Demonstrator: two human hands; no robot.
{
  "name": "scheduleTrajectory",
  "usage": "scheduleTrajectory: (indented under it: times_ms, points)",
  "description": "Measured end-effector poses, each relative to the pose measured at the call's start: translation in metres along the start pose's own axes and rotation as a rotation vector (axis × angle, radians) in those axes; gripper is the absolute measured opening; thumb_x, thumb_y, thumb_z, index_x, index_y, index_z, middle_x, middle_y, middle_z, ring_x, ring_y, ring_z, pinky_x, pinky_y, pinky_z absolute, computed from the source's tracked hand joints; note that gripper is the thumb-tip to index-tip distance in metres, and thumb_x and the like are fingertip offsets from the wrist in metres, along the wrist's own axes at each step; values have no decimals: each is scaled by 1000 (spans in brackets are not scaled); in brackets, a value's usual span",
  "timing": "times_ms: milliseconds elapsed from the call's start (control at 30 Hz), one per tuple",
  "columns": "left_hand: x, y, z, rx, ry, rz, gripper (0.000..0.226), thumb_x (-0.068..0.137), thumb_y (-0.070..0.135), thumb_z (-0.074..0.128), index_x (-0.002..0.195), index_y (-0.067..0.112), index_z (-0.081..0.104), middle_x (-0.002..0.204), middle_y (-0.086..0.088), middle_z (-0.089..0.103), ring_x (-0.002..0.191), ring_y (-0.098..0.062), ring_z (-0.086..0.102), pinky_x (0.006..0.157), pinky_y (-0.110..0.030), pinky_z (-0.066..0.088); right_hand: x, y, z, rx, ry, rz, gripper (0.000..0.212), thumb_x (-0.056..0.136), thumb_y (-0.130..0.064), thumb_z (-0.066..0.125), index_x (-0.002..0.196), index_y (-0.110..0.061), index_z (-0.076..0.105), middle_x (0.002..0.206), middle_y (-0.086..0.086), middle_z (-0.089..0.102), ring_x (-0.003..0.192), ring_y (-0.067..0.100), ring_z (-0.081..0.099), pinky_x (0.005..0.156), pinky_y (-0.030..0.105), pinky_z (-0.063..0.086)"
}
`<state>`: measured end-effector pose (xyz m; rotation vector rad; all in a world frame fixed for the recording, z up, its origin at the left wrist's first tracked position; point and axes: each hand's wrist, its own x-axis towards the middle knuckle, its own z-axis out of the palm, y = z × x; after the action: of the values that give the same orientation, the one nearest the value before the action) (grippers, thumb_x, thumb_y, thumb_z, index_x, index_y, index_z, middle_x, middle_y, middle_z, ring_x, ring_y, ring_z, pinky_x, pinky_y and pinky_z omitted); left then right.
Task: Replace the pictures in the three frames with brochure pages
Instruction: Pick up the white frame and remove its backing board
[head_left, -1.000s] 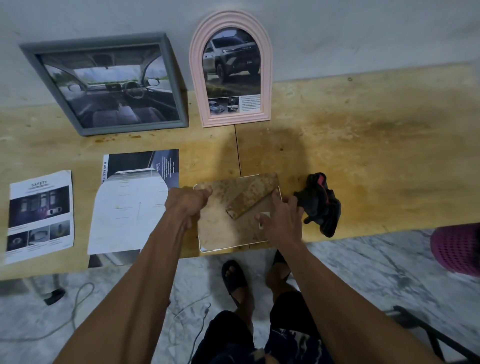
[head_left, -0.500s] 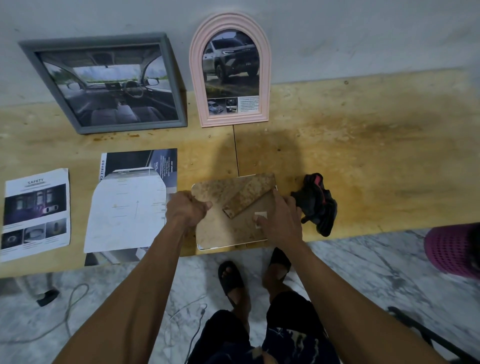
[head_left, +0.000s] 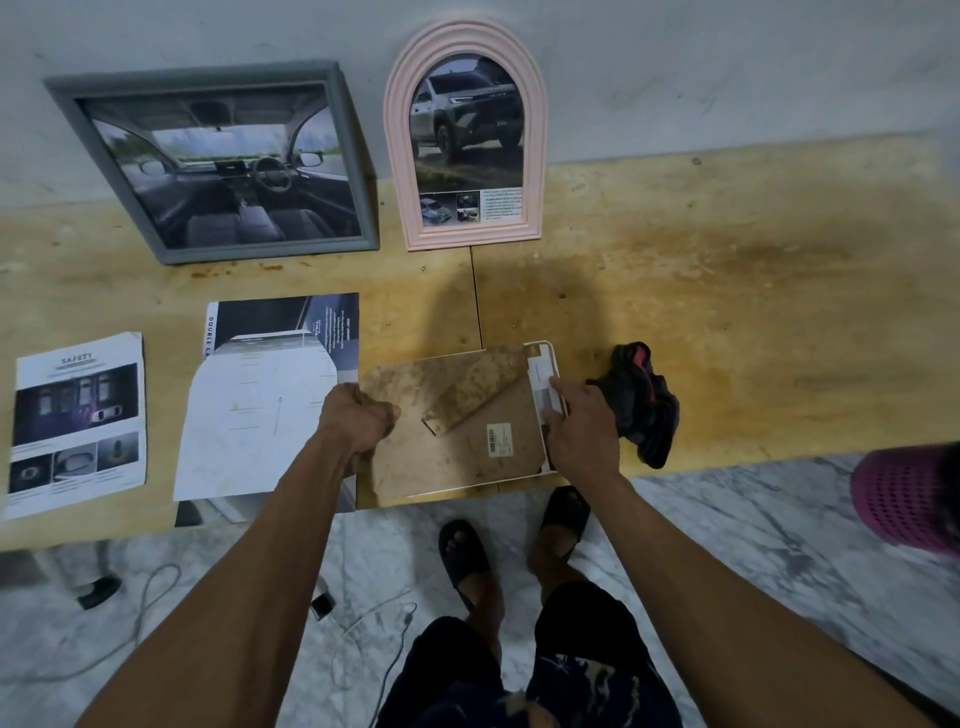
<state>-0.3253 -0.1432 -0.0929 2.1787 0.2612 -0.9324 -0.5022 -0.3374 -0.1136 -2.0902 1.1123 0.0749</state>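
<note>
The brown backing board (head_left: 457, 431) of the third frame (head_left: 548, 415), face down at the lower middle, has slid left, so a strip of paper (head_left: 543, 387) now shows and could come out. The left hand (head_left: 356, 421) grips the board's left edge. The right hand (head_left: 582, 431) presses straight fingers on the paper.

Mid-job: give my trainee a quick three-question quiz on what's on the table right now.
1. True or false: the pink frame leans upright against the wall.
2. Which hand grips the backing board: left or right?
3. The dark cloth lies on which side of the face-down frame?

Key: 1 true. 2 left; the right one's fingers rest at the frame's right edge. 3 its right.
</note>
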Motion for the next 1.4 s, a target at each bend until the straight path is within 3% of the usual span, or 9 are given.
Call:
scheduleTrajectory:
  times_ms: [133, 400, 567, 700, 867, 1000, 1200, 1300, 1400]
  points:
    - [-2, -2, 2, -47, 31, 36, 15, 85, 1, 71, 74, 9, 64, 69, -8, 63, 53, -20, 56, 41, -18, 39, 2, 1, 2, -2, 27, 4, 40, 96, -16, 56, 136, -16, 55, 125, 11, 50, 110, 29, 53, 88, 37, 43]
    - [0, -19, -21, -286, 26, -12, 28, 82, 6, 77, 102, 18, 61, 113, -19, 70, 94, -35, 70, 87, -53, 59, 1, -1, 2, -51, 47, -13, 41, 95, -15, 56, 136, -16, 55, 123, 10, 51, 107, 28, 55, 80, 32, 40]
    - [-19, -7, -32, -446, -31, -18, 29, 91, -4, 67, 113, 11, 56, 89, -17, 69, 53, -15, 65, 49, -29, 56, 0, -9, -3, -47, 26, 30, 41, 95, -17, 54, 136, -18, 53, 124, 12, 51, 110, 31, 53, 88, 37, 44]
    - [-30, 1, -41, -551, -58, 0, 34, 90, -7, 66, 120, 7, 57, 87, -16, 70, 63, -21, 68, 64, -38, 60, -7, -23, -11, -71, 150, -26, 29, 97, -23, 48, 123, -15, 56, 117, 12, 56, 108, 31, 51, 77, 33, 36]
    - [-46, 27, -38, -609, -90, 56, 30, 89, -7, 67, 112, 10, 59, 100, -24, 71, 69, -26, 68, 71, -44, 61, -16, -66, -34, 365, 27, 64, 37, 101, -39, 45, 129, -18, 57, 113, 3, 64, 95, 17, 61, 77, 31, 50]
    - [-56, 57, -21, -527, -46, 120, 32, 89, 5, 73, 117, 13, 61, 109, -19, 72, 67, -19, 62, 55, -25, 51, -15, -73, -56, 471, 30, 118, 44, 92, -28, 61, 133, -18, 50, 113, 3, 62, 91, 18, 64, 76, 39, 58]
    - [-71, 105, 24, -250, -196, 245, 82, 78, -8, 76, 147, 25, 46, 96, 1, 59, 84, -17, 57, 61, -31, 50, 15, -45, -107, 458, 162, 175, 54, 83, -27, 68, 134, -24, 52, 116, 4, 62, 94, 20, 63, 65, 31, 52]
    - [-68, 130, 57, -91, -168, 266, 94, 72, -5, 83, 152, 24, 41, 99, 1, 61, 98, -28, 60, 79, -45, 59, 41, -24, -132, 375, 202, 177, 56, 81, -30, 69, 134, -21, 54, 117, 9, 60, 96, 22, 62, 57, 25, 44]
    - [-67, 154, 93, 66, -86, 307, 90, 70, 11, 88, 149, 16, 45, 119, -9, 64, 108, -31, 61, 91, -45, 57, 70, -5, -152, 325, 196, 218, 53, 82, -26, 68, 133, -19, 55, 121, 10, 56, 96, 23, 61, 57, 25, 45]
